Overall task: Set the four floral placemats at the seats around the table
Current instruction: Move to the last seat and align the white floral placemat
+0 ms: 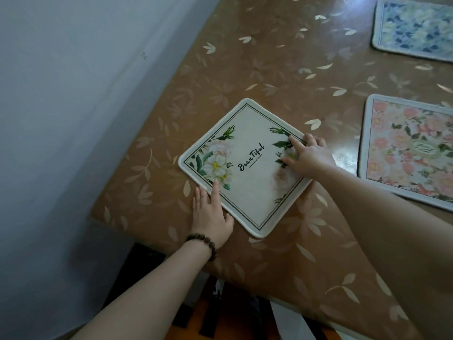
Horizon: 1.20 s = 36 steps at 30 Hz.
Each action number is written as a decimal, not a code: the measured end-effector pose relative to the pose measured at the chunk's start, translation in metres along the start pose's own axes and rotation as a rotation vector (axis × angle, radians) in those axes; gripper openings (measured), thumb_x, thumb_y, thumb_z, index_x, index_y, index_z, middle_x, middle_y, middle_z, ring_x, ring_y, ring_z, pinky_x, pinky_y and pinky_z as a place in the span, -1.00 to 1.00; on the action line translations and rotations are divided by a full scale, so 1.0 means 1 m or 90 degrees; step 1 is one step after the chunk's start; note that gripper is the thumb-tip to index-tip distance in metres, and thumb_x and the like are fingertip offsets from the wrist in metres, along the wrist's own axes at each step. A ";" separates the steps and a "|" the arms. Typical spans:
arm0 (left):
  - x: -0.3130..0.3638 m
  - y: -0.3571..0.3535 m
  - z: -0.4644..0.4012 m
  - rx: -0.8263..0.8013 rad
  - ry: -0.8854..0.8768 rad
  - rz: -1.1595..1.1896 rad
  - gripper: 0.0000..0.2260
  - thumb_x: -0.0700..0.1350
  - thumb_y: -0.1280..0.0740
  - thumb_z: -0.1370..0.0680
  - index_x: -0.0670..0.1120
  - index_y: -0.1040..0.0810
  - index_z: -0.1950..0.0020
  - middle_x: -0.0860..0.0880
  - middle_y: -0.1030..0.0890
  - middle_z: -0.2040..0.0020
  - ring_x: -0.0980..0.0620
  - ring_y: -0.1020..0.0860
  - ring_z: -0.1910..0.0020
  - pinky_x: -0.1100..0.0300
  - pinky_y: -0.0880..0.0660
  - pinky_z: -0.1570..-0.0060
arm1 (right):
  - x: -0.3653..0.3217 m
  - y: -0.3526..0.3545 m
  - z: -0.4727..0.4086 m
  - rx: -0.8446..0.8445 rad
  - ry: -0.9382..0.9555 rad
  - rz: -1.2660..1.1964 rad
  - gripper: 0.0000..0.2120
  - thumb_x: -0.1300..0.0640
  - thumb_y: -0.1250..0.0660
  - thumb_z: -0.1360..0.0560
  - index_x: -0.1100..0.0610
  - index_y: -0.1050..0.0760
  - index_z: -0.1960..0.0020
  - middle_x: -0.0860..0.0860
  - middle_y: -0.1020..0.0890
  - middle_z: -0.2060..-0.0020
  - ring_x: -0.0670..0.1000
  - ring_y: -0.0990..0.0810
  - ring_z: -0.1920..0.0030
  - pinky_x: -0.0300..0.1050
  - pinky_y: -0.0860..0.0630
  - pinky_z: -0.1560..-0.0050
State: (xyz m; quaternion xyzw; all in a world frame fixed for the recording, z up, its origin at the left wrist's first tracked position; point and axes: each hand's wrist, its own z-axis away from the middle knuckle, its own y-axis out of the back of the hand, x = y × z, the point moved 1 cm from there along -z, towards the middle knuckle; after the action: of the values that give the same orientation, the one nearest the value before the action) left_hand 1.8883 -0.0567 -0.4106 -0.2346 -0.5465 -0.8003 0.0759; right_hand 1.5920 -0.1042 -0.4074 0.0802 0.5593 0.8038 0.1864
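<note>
A cream placemat point(245, 168) printed "Beautiful" lies flat; right of it a pink placemat point(409, 153), beyond that what seems a blue placemat point(414, 28).

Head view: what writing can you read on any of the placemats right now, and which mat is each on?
"Beautiful": black script across the middle of the cream placemat, which both hands are touching.
Small line of print under that word: too small to read.
Oval label on the pink floral placemat: has script, too blurred to read.
Blue floral placemat: no writing visible.
</note>
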 end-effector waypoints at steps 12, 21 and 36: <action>-0.033 0.057 -0.069 -0.091 -0.048 -0.038 -0.22 -0.16 -0.31 -0.44 0.04 0.08 -0.53 -0.12 -0.05 -0.54 -0.08 0.05 -0.51 0.00 0.02 -0.45 | -0.034 -0.044 0.119 -0.007 -0.134 -0.029 -0.30 -0.33 -0.05 -0.50 -0.11 0.06 -0.54 0.17 -0.06 -0.53 0.24 -0.09 -0.47 0.15 -0.15 -0.41; -0.038 0.055 -0.075 -0.129 -0.054 -0.044 -0.22 -0.17 -0.31 -0.42 0.06 0.04 -0.53 -0.13 0.08 -0.55 -0.06 0.13 -0.51 -0.01 0.02 -0.44 | -0.069 -0.068 0.195 0.009 -0.185 -0.116 -0.42 -0.22 -0.06 -0.54 -0.08 -0.07 -0.51 0.20 -0.13 -0.51 0.23 -0.14 -0.44 0.10 -0.18 -0.37; -0.046 0.058 -0.033 -0.086 0.017 0.215 -0.30 -0.22 -0.29 -0.44 0.08 -0.08 -0.51 0.00 -0.27 -0.47 -0.10 -0.40 -0.31 -0.07 -0.43 -0.23 | -0.066 -0.066 0.171 0.017 -0.195 -0.267 -0.36 -0.15 -0.15 -0.51 -0.06 -0.05 -0.53 0.14 0.03 -0.54 0.15 0.08 -0.51 0.11 -0.06 -0.45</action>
State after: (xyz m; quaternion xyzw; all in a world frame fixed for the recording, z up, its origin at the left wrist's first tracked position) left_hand 1.9409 -0.1153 -0.3929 -0.3173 -0.4433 -0.8140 0.2005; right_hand 1.7235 0.0386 -0.4016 0.0858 0.5395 0.7187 0.4301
